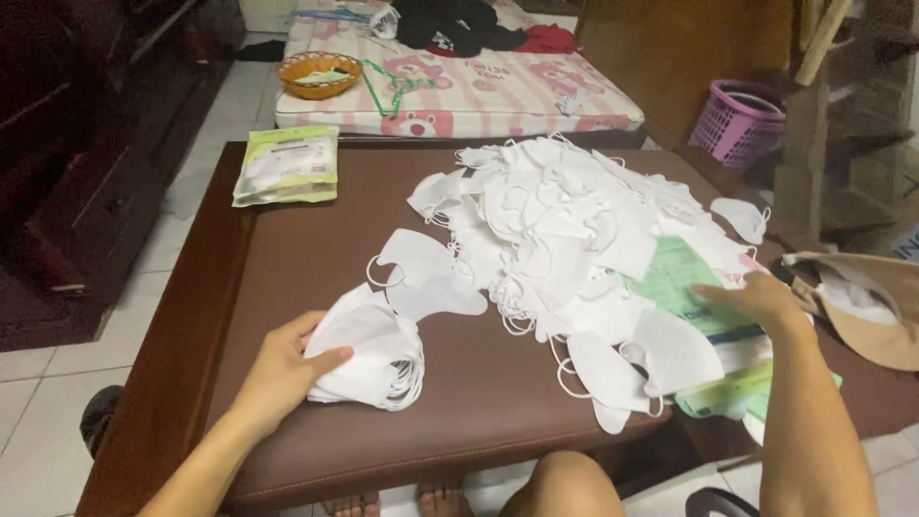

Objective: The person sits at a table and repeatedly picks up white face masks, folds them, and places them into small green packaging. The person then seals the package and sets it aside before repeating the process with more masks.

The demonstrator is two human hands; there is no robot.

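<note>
My left hand grips a neat stack of folded white face masks lying on the brown padded bench. A large loose heap of white masks with ear loops covers the middle and right of the bench. My right hand rests on a green and white plastic packet at the heap's right edge, fingers spread over it. More flat packets lie under and in front of that hand.
A filled green and white packet lies at the bench's far left corner. Behind stand a mattress with a pink bear print, an orange basket and a purple basket. A brown paper bag sits at right. My knee is below.
</note>
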